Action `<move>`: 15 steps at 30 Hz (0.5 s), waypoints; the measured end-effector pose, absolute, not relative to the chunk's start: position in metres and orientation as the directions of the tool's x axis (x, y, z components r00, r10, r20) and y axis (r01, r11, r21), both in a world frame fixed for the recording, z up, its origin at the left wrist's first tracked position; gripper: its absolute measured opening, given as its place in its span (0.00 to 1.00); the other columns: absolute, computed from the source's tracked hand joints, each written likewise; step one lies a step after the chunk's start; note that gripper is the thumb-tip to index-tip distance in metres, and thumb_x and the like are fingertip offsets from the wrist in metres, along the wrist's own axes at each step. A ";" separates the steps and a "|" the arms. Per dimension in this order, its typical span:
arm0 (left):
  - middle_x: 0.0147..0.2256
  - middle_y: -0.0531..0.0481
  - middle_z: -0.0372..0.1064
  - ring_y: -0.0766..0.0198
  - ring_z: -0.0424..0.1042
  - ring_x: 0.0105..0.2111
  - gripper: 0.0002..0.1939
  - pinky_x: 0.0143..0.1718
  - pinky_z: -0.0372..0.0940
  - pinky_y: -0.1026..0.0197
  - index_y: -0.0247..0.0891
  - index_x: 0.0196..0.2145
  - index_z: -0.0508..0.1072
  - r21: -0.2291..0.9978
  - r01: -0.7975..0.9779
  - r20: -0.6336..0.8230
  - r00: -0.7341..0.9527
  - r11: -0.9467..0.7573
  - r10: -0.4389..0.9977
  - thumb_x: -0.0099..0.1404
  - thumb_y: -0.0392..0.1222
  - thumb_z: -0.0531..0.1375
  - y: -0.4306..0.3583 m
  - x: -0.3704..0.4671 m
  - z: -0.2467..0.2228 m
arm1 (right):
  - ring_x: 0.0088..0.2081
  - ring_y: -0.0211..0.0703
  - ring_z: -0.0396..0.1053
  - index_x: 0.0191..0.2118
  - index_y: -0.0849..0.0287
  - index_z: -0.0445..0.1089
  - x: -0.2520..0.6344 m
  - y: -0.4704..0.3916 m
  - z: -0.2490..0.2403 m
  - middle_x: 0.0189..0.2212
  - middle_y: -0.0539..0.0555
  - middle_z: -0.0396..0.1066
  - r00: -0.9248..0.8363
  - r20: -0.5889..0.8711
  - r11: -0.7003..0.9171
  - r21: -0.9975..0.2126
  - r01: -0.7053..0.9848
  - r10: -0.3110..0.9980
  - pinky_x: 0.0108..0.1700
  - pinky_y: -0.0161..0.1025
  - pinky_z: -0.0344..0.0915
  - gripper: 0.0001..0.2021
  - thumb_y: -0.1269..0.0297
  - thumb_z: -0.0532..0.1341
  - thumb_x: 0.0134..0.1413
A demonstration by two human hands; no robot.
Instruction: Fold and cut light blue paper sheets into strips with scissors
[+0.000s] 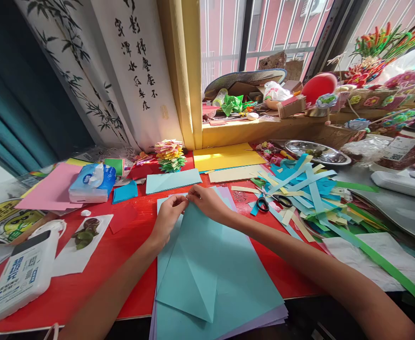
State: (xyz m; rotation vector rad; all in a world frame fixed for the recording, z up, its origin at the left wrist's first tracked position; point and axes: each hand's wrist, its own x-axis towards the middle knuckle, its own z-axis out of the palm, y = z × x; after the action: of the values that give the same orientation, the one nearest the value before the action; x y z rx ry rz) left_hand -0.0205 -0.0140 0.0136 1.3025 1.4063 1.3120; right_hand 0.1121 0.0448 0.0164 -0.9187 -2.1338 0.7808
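Note:
A light blue sheet of paper with diagonal creases is partly folded over, its point toward the far side. My left hand pinches the sheet at its far tip. My right hand is closed on the same tip, fingers meeting the left ones. Beneath lies a stack of light blue paper, with lilac sheets showing under its edges. The fingertips hide the exact fold at the tip.
Black-handled scissors lie beside a heap of cut paper strips on the right. A tissue pack and a white box-shaped pack are on the left. A folded-paper stack stands at the back of the red table.

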 end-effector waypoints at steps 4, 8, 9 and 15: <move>0.28 0.53 0.64 0.66 0.60 0.29 0.10 0.32 0.57 0.64 0.37 0.30 0.71 0.985 0.155 0.096 -0.133 -0.075 0.986 0.54 0.47 0.58 -0.014 -0.020 0.014 | 0.27 0.36 0.61 0.29 0.58 0.62 0.112 0.044 0.016 0.27 0.50 0.69 -0.525 0.346 0.584 -0.705 0.401 0.778 0.28 0.33 0.51 0.06 0.67 0.52 0.56; 0.27 0.53 0.62 0.67 0.59 0.29 0.09 0.32 0.56 0.65 0.37 0.30 0.71 0.985 0.153 0.095 -0.113 -0.077 0.989 0.56 0.45 0.57 -0.014 -0.020 0.014 | 0.28 0.37 0.62 0.29 0.58 0.62 0.112 0.046 0.014 0.28 0.50 0.69 -0.518 0.359 0.596 -0.683 0.421 0.777 0.28 0.33 0.50 0.06 0.68 0.52 0.56; 0.27 0.53 0.62 0.67 0.59 0.29 0.09 0.32 0.56 0.65 0.37 0.30 0.71 0.986 0.150 0.094 -0.110 -0.077 0.989 0.56 0.45 0.57 -0.014 -0.020 0.014 | 0.29 0.37 0.62 0.29 0.57 0.61 0.112 0.046 0.014 0.28 0.51 0.69 -0.514 0.365 0.600 -0.678 0.425 0.776 0.28 0.33 0.51 0.06 0.67 0.52 0.56; 0.26 0.54 0.62 0.67 0.61 0.29 0.07 0.33 0.57 0.64 0.37 0.30 0.70 0.990 0.125 0.077 -0.078 -0.067 0.994 0.55 0.42 0.56 -0.014 -0.020 0.015 | 0.31 0.38 0.64 0.29 0.57 0.61 0.113 0.051 0.017 0.29 0.50 0.70 -0.496 0.386 0.607 -0.662 0.438 0.778 0.30 0.33 0.53 0.06 0.67 0.51 0.57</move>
State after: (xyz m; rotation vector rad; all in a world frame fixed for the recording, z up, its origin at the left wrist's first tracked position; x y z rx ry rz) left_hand -0.0198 -0.0136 0.0152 1.3136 1.3265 1.2638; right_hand 0.1133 0.0513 0.0166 -0.9542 -2.1537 0.6448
